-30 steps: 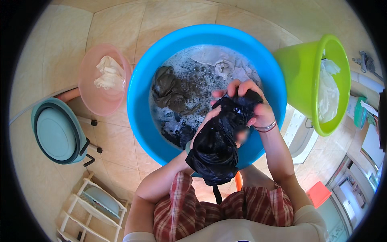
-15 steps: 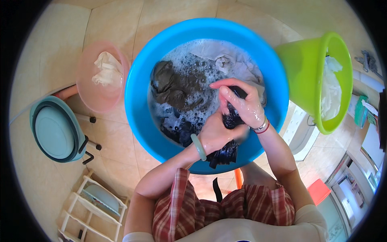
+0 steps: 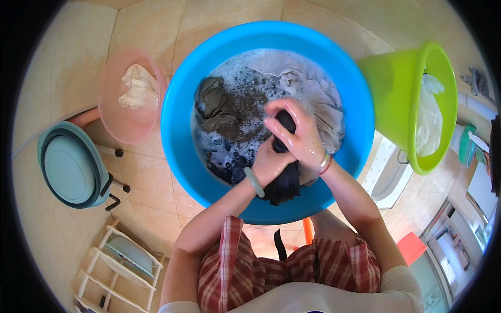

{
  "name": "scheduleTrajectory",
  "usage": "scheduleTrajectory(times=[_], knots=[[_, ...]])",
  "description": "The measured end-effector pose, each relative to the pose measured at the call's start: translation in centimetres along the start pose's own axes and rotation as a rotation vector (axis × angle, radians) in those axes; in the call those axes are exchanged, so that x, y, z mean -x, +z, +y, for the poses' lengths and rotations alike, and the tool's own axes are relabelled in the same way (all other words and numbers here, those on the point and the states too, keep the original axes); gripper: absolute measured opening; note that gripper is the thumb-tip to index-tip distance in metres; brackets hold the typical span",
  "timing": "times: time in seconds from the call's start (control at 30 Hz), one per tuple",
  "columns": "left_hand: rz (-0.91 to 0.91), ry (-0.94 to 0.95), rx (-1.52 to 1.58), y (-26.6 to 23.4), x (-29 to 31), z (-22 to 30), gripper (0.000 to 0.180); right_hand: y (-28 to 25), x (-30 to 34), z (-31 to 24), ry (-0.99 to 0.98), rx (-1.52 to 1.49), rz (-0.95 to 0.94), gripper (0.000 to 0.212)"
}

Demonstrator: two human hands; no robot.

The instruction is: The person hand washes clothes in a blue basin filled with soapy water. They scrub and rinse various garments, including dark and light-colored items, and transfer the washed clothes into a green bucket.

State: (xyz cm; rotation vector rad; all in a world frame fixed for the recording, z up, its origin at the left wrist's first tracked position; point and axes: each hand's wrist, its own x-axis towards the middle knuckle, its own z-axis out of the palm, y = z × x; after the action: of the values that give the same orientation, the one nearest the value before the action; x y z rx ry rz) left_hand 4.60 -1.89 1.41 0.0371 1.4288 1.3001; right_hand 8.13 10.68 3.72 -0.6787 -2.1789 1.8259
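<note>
On my feed, the left hand [image 3: 272,163] and right hand [image 3: 303,138] wrap black cloth [image 3: 284,188] over a blue tub [image 3: 177,117] of suds [image 3: 241,67]. I see a pink basin [image 3: 116,117] at ten o'clock, a teal basin [image 3: 70,169] at nine, a green bucket [image 3: 389,88] toward three.

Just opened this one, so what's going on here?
The left hand and right hand are both closed around a bunched black cloth over a big blue tub. In its sudsy water lie a brown cloth and a pale grey cloth. A pink basin on the left holds a whitish cloth.
</note>
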Motion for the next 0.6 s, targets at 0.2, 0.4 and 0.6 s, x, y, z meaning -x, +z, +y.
scheduleTrajectory(times=[0.2,0.4,0.6], knots=[[-0.123,-0.201,0.728,-1.9,1.3,6.1,0.038,-4.1,1.0,-4.4,-0.488,0.328,-0.262,0.071],[-0.333,-0.308,1.375,-0.9,1.2,8.3,0.048,-2.2,4.2,-5.2,-0.716,0.327,-0.023,0.048],[-0.087,-0.085,1.12,2.2,2.3,8.4,0.042,-0.5,3.0,-2.9,-0.215,-0.462,0.388,0.034]])
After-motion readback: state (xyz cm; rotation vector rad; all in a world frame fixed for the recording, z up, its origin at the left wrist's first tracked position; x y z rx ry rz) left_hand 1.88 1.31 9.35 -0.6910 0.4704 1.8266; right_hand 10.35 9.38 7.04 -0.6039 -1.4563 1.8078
